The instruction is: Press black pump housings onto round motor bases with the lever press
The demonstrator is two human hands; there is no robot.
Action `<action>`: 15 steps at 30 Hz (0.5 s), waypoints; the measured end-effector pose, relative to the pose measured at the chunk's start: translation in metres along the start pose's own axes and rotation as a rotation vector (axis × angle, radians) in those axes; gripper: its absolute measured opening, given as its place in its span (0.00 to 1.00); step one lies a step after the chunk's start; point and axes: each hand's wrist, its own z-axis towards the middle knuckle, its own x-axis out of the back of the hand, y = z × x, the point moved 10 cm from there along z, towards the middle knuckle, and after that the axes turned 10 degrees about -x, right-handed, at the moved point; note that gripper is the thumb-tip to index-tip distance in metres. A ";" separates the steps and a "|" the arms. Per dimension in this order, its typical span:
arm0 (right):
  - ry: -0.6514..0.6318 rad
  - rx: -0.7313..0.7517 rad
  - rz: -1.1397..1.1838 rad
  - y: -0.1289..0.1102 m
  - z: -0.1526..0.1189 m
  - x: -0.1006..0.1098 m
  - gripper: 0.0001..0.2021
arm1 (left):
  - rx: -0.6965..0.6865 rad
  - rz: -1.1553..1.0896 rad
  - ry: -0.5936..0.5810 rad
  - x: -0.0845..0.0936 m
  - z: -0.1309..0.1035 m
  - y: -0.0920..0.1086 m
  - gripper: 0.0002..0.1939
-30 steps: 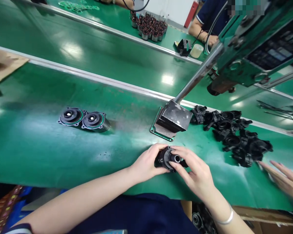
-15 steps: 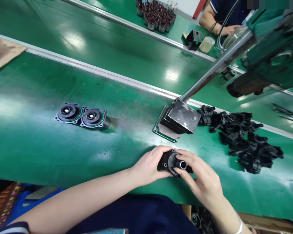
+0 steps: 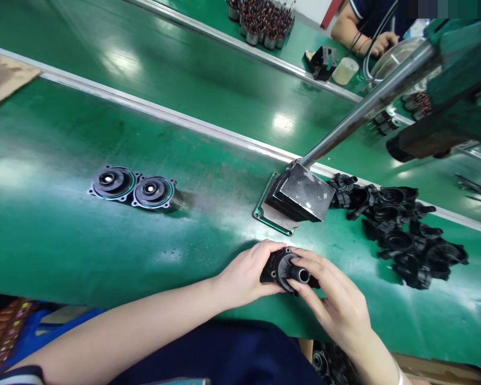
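Observation:
Both hands are around a black pump housing (image 3: 284,271), a round plastic part with screw ears and a short pipe stub facing up to the right. My left hand (image 3: 250,272) is closed on its left side, thumb along the top edge. With thumb and fingers, my right hand (image 3: 334,294) grips it around the stub from the right. Just beyond them stands a metal block (image 3: 302,192) on the base plate of a press. Two black round housings (image 3: 154,192) with green sealing rings sit side by side to the left.
Several black housings (image 3: 401,240) are heaped at the right. A steel column (image 3: 369,107) slants up to a green press head (image 3: 465,91). Across the rail, a co-worker's hand (image 3: 385,43) is near copper-wound parts (image 3: 266,24). A brown board (image 3: 8,80) lies far left.
The view has shifted slightly. Both hands keep their hold on the housing with hardly any movement. Across the bench, the co-worker's hand has lifted and curled.

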 end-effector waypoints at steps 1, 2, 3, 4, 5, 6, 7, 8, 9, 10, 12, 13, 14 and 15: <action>-0.001 -0.001 0.000 0.000 0.000 0.000 0.15 | 0.000 0.001 -0.001 0.000 0.000 0.000 0.33; -0.002 -0.001 0.002 0.001 -0.001 -0.001 0.15 | 0.000 0.002 -0.002 0.000 0.000 0.001 0.33; -0.005 -0.002 0.001 0.002 -0.001 -0.001 0.15 | -0.003 0.004 0.001 0.000 0.000 0.001 0.33; -0.007 -0.004 -0.001 0.002 -0.001 -0.002 0.16 | -0.009 0.009 0.006 0.001 -0.001 0.002 0.34; -0.005 -0.007 -0.003 0.003 -0.001 -0.002 0.16 | -0.027 0.013 0.008 0.002 -0.001 0.004 0.35; -0.006 -0.013 -0.003 0.004 -0.002 -0.003 0.16 | -0.059 0.018 0.008 0.003 -0.001 0.007 0.35; -0.002 -0.027 0.004 0.006 -0.002 -0.004 0.16 | -0.102 0.024 0.006 0.003 -0.001 0.010 0.34; 0.005 -0.046 0.021 0.008 -0.003 -0.005 0.15 | -0.147 0.031 -0.002 0.002 -0.001 0.014 0.33; 0.014 -0.068 0.048 0.009 -0.004 -0.006 0.15 | -0.188 0.039 -0.012 0.001 -0.001 0.017 0.31; 0.024 -0.089 0.079 0.011 -0.006 -0.007 0.15 | -0.219 0.051 -0.021 -0.001 -0.002 0.018 0.29; 0.041 -0.122 0.123 0.013 -0.009 -0.011 0.15 | -0.242 0.081 -0.031 -0.004 -0.002 0.019 0.29; 0.050 -0.129 0.131 0.014 -0.010 -0.013 0.15 | -0.243 0.095 -0.033 -0.005 -0.002 0.019 0.30; 0.051 -0.131 0.124 0.015 -0.010 -0.013 0.15 | -0.247 0.111 -0.029 -0.004 -0.002 0.021 0.31; 0.046 -0.124 0.108 0.015 -0.009 -0.011 0.16 | -0.255 0.131 -0.022 -0.002 -0.001 0.024 0.31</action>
